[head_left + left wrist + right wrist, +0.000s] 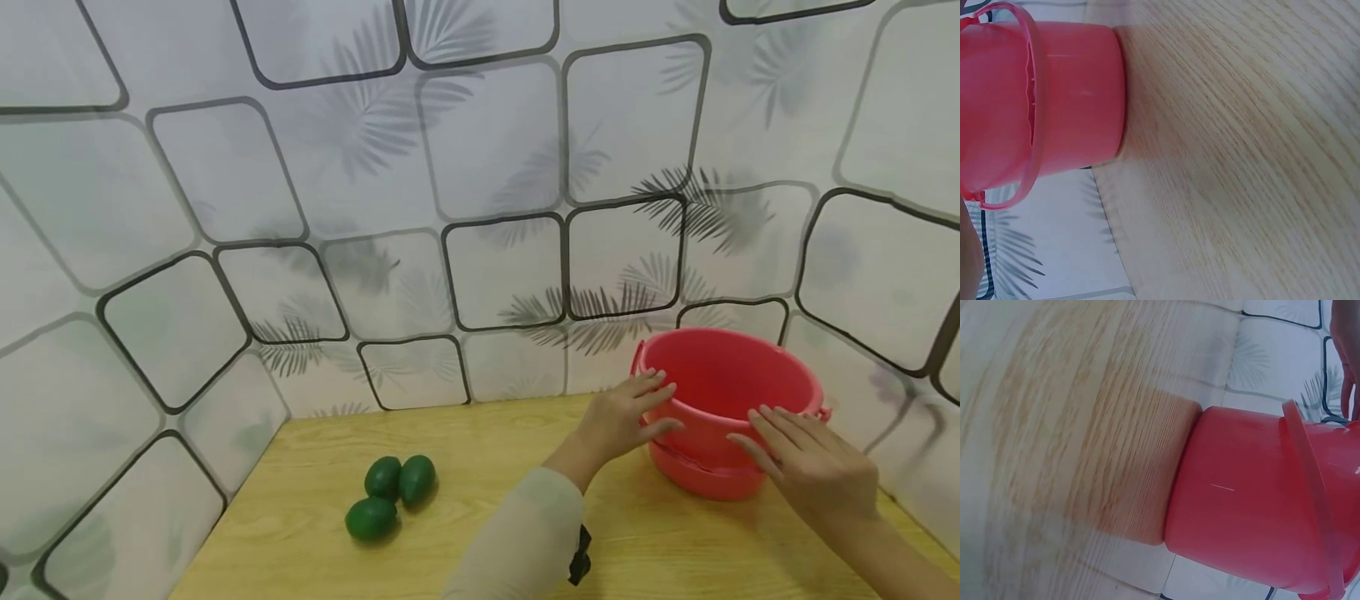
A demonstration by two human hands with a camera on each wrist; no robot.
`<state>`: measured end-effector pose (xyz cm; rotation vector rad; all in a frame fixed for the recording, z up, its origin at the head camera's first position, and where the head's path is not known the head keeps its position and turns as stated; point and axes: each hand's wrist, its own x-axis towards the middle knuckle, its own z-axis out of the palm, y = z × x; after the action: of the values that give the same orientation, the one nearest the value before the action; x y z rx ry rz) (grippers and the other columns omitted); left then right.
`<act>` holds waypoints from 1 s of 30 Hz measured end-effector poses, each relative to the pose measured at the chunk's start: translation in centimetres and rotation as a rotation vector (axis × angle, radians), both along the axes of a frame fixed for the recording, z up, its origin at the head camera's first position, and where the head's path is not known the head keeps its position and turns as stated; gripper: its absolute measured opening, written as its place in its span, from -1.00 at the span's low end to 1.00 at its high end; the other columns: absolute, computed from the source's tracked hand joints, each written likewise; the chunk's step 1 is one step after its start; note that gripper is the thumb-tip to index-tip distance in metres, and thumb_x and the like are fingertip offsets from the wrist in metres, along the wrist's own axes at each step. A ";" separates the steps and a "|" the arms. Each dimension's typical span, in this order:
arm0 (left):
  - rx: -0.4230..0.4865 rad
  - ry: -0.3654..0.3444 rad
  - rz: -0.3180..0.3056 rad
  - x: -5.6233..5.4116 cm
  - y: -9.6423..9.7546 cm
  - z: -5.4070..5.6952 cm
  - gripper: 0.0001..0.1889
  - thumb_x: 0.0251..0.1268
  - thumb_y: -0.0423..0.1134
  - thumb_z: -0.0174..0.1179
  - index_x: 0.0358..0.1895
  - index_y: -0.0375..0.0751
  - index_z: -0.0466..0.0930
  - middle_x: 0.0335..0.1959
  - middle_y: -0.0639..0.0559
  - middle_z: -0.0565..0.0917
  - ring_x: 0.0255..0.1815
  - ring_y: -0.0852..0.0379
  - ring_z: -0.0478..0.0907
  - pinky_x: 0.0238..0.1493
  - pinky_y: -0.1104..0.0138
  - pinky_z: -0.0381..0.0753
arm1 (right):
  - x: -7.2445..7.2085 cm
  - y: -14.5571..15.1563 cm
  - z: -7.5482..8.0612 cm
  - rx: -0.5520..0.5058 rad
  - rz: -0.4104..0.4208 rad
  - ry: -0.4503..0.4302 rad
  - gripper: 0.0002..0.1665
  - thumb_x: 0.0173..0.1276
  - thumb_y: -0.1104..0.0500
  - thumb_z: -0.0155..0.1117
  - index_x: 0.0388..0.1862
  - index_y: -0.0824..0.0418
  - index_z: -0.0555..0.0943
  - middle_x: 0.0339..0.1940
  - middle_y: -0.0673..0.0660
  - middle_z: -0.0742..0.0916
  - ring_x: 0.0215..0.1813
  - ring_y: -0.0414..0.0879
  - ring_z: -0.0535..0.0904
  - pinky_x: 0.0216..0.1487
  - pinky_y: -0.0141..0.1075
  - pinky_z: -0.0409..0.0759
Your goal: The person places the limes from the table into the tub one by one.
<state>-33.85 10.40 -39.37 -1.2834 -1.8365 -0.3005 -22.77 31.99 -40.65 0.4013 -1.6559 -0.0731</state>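
A red plastic bucket [708, 442] stands upright at the right of the wooden table, its handle [1037, 106] hanging down across the near side. My left hand [618, 417] is at the bucket's left rim, fingers extended forward and thumb apart. At the near right rim is my right hand [821, 467], palm down with straight fingers reaching the rim. Neither hand is curled round anything. The inside bottom of the bucket is hidden. Off to the left, a dark green avocado [383, 478], a second avocado [417, 479] and a third avocado [372, 518] lie close together.
The pale wooden table [300, 467] reaches back to a wall covering [510, 275] with dark rounded outlines and leaf prints. It also rises along both sides, close by the bucket on the right. A small black device [580, 557] shows beside my left sleeve.
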 end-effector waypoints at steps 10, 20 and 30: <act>-0.031 -0.087 -0.014 0.5 0.0 0.1 -0.43 0.10 0.08 0.31 0.18 -0.08 0.55 0.20 -0.02 0.56 0.27 0.17 0.44 0.23 0.53 0.28 | -0.2 0.2 0.5 -0.016 0.018 0.022 -0.28 0.39 -0.29 -0.06 -0.37 0.30 0.73 -0.46 0.24 0.74 -0.46 0.19 0.64 -0.61 -0.02 0.49; -0.009 0.071 -0.031 0.1 -0.3 0.0 -0.46 0.11 0.11 0.30 0.12 -0.11 0.61 0.11 -0.01 0.62 0.21 0.18 0.50 0.25 0.49 0.27 | -0.8 0.1 0.5 -0.034 0.093 0.115 -0.35 0.35 -0.24 0.04 -0.38 0.31 0.73 -0.49 0.24 0.72 -0.48 0.18 0.61 0.12 -0.40 0.46; 0.082 0.245 -0.176 -0.2 -1.3 -0.2 -0.56 0.10 0.06 0.34 -0.05 -0.17 0.70 -0.10 0.00 0.72 -0.01 0.18 0.63 0.18 0.40 0.45 | -0.7 -0.4 0.2 0.012 0.214 0.183 -0.43 0.33 -0.16 0.14 -0.40 0.34 0.73 -0.51 0.27 0.74 -0.56 0.22 0.62 0.22 -0.43 0.35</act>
<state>-34.02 9.05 -39.56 -1.3630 -1.4950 -0.2955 -23.47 31.62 -40.44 0.5620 -1.4257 0.0395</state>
